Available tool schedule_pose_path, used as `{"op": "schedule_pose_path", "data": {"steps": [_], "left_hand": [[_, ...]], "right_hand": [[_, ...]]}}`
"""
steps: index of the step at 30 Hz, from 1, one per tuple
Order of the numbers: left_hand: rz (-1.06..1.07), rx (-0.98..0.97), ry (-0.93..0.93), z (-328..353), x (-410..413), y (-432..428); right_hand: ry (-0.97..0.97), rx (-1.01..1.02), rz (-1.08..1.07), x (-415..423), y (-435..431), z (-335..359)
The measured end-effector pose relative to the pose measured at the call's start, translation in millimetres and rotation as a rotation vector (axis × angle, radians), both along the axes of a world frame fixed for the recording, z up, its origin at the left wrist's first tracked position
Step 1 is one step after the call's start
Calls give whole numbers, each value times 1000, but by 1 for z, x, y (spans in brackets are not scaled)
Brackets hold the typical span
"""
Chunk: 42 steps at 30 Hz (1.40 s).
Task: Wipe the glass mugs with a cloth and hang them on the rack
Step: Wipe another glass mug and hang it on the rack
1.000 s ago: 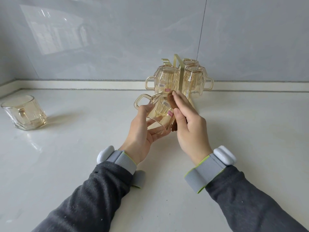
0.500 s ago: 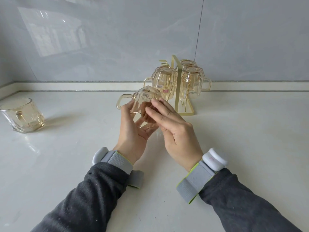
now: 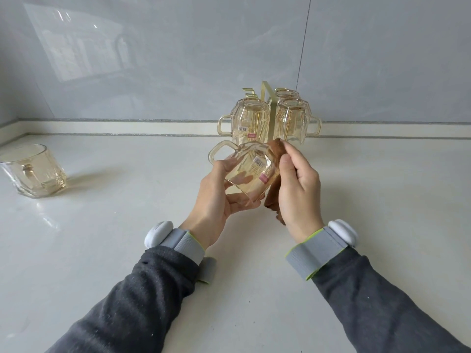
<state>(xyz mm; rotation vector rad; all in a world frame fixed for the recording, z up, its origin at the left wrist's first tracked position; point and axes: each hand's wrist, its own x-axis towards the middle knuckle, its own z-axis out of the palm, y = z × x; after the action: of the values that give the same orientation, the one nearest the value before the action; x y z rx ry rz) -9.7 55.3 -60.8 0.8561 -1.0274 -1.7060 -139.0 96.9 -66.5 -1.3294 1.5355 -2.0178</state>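
Fingers (image 3: 242, 201) of the left hand (image 3: 214, 200) curl under a glass mug (image 3: 251, 171) with the thumb on its upper side, gripping it above the counter (image 3: 127, 238) just in front of the rack (image 3: 270, 110). It lies tilted, mouth toward the person and handle up to the left. A barcode label (image 3: 258, 161) and a red sticker (image 3: 263, 178) show on its wall. A fingertip shows through the glass, though whether it is inside or behind cannot be told. The right hand (image 3: 298, 189) pinches a brown cloth (image 3: 276, 149) between thumb and curled fingers and presses it against the mug's right side and base. Behind, three hung mugs (image 3: 248, 123) sit mouth-down on the gold rack, one on its left and two on its right, with its prongs running up inside them. At the far left of the counter a lone mug (image 3: 33, 171) stands upright, mouth up. Grey wristbands (image 3: 316, 253) sit above dark sleeves (image 3: 382, 301).
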Motion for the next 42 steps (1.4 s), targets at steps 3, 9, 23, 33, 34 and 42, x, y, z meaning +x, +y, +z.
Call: {"op": "schedule_pose_path", "data": {"steps": [3,9,23,33,34,42], "left_hand": [[-2,-15,-12,-2,1,-2],[61,-19,23,1,2,0],[85,57,224,9,6,6],[-26,28,83,9,3,9],[-18,15,61,8,3,8],[6,-6,-27,5,-1,7]], "right_hand": [[83,-49,22,2,2,0],[415,-137,105,6,2,-5],[594,-195,116,11,-1,-14],[4,-43,84,2,3,3],[2,-46,85,3,3,2],[-143,-81,87,1,-1,0]]}}
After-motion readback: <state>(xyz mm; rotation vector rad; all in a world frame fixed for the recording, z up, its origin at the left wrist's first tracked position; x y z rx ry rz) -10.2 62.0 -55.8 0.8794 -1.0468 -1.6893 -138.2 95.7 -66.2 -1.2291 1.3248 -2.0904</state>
